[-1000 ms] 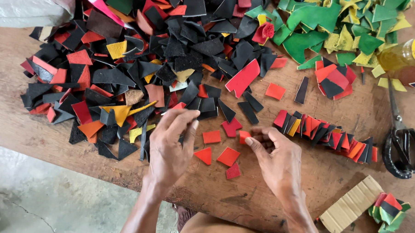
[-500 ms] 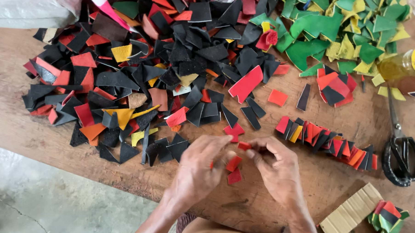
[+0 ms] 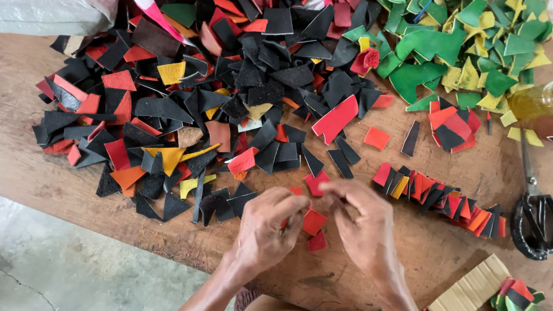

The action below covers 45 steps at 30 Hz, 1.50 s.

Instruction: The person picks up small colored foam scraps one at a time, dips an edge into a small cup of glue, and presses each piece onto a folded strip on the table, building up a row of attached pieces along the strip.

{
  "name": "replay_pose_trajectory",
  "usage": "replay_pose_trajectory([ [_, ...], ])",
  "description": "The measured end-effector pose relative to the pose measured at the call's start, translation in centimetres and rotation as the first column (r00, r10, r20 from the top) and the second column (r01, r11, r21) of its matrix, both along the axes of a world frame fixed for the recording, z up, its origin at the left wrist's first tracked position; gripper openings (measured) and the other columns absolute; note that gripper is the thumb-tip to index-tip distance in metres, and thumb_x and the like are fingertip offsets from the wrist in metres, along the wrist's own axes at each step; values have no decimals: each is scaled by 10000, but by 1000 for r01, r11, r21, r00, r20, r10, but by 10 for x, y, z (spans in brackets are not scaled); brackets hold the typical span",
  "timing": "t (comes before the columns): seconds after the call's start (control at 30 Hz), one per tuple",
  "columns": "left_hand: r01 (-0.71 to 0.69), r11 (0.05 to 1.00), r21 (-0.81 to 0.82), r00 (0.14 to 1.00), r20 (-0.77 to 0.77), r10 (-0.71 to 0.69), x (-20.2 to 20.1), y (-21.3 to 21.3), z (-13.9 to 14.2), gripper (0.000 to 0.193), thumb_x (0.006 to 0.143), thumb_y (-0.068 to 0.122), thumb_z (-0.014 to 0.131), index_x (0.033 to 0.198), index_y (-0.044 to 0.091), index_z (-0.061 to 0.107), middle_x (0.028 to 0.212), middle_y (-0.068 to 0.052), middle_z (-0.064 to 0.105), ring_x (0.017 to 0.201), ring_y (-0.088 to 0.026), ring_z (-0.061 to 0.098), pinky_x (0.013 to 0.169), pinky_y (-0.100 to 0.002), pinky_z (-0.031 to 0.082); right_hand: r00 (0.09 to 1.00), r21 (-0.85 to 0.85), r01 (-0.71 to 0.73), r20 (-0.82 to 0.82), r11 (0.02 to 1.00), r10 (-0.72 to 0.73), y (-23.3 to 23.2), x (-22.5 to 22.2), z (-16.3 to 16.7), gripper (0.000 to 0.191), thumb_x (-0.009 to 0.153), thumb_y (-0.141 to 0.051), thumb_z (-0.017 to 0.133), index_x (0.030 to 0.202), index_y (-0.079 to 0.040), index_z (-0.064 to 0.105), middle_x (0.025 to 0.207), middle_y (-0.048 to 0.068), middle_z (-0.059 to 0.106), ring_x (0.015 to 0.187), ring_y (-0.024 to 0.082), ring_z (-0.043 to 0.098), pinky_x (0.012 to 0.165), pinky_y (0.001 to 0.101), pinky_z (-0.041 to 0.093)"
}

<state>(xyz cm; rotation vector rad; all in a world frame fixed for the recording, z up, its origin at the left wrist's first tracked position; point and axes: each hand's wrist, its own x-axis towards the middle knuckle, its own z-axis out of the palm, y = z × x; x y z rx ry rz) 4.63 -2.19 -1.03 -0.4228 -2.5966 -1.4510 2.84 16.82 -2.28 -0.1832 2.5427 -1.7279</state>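
Both hands meet over the wooden table (image 3: 55, 166) — the left hand (image 3: 268, 226) and right hand (image 3: 363, 223) pinch small red scraps (image 3: 314, 223), fingertips blurred. Scissors (image 3: 534, 223) lie right; a bottle (image 3: 544, 110) is cut off — contents unclear.

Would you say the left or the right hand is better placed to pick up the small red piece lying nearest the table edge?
Probably the left hand: the small red piece lies just beside its fingers, while the right hand sits slightly farther off, its fingertips raised toward the other red scraps.

Small red leather scraps (image 3: 314, 222) — flat on wood, between both hands.
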Motion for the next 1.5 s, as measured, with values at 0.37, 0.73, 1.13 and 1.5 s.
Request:
replay_pose_trajectory([
  [0.37, -59, 997, -52, 991, -125, 52, -11, -8, -7, 283, 779, -34, 735, 1043, 44, 670, 949, -115, 663, 865, -322, 653, 733, -399, 537, 981, 321, 96, -191, 942, -35, -42, -41, 9, 310, 863, -80, 776, 1152, -42, 671, 984, 133, 676, 856, 291, 691, 737, 389, 549],
  [0.73, -38, 990, -139, 996, -81, 27, -16, -9, -10, 340, 726, -34, 749, 1056, 26, 699, 955, -109, 654, 873, -311, 633, 749, -410, 520, 942, -118, 205, 294, 972, -163, -9, -26, -10, 162, 903, -13, 732, 1064, -6, 710, 900, -10, 636, 787, 55, 594, 697, 224, 518],
  [1.13, -77, 947, -312, 994, -94, 49, -15, -4, -5, 479, 719, -1, 736, 1198, 2, 712, 1032, -110, 643, 954, -308, 609, 839, -424, 496, 939, -177, 224, 301, 958, -164, 15, 10, -35, 157, 903, 14, 718, 1055, 51, 711, 952, 20, 655, 825, 55, 607, 725, 209, 517],
  [1.5, -66, 898, -435, 991, -137, 7, -5, 3, 2, 510, 707, -49, 693, 1216, -45, 677, 1243, -141, 651, 1161, -326, 591, 974, -452, 476, 936, -197, 240, 306, 951, -172, 21, 13, -40, 142, 916, -11, 735, 1046, 42, 720, 931, 22, 640, 781, 59, 579, 678, 213, 503],
])
